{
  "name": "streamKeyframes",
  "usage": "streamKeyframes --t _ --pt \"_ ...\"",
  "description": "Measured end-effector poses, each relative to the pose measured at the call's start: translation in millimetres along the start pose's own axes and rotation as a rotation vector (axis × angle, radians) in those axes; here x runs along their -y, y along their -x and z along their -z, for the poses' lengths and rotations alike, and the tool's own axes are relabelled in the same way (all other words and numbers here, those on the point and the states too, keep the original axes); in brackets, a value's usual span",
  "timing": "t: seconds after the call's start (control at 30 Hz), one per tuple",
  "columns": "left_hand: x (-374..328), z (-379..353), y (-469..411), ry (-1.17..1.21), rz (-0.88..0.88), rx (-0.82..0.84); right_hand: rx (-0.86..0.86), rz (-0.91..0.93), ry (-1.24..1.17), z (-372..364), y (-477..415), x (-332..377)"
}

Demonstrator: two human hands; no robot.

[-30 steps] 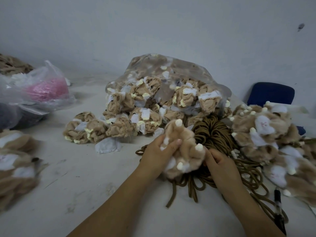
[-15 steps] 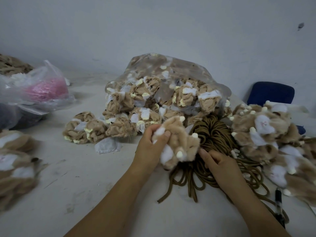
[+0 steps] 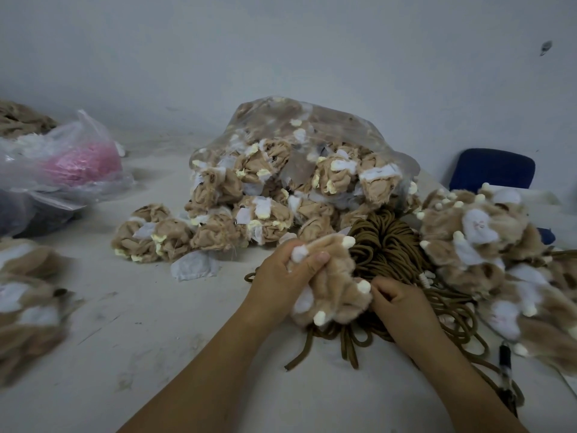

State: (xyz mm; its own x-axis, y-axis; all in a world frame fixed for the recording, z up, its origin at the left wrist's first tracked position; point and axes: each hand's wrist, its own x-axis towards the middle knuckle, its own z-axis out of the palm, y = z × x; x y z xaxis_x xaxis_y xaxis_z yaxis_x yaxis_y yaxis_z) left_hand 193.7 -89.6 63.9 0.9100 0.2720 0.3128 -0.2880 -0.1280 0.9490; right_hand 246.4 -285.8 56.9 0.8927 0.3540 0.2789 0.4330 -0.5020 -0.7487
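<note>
Left hand (image 3: 282, 278) clamped on plush toy (image 3: 331, 285); right hand (image 3: 398, 296) fingers curled at its right edge, probably pinching the brown cord (image 3: 384, 251).

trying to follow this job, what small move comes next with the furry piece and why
Probably the right hand should draw one cord end from the brown cord bundle to the plush piece. The left hand grips the plush's upper end, and the right hand's curled fingers sit at its lower edge, over the cords.

Left hand (image 3: 282, 278) gripping tan plush piece (image 3: 332, 285), right hand (image 3: 395, 296) pinching its edge, brown cord bundle (image 3: 384, 245) beneath
</note>
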Motion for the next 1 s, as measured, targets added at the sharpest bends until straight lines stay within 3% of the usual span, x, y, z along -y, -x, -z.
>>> streamKeyframes --t 0.23,0.47,0.63,1.0 --pt "-6.7 -9.1 2.7 0.125 -0.027 0.115 -0.004 -0.074 -0.151 -10.5 1.8 3.4" --pt "0.1 -4.8 -0.5 0.187 0.041 -0.031 -0.018 -0.067 -0.093 -7.8 -0.3 2.5" --pt "1.9 -2.5 -1.4 0.119 -0.008 -0.076 -0.048 -0.038 -0.057 -0.4 -1.0 -1.9" --pt "0.1 2.3 -4.2 0.359 0.168 -0.034 0.011 0.094 -0.009 6.9 -2.0 -4.9"
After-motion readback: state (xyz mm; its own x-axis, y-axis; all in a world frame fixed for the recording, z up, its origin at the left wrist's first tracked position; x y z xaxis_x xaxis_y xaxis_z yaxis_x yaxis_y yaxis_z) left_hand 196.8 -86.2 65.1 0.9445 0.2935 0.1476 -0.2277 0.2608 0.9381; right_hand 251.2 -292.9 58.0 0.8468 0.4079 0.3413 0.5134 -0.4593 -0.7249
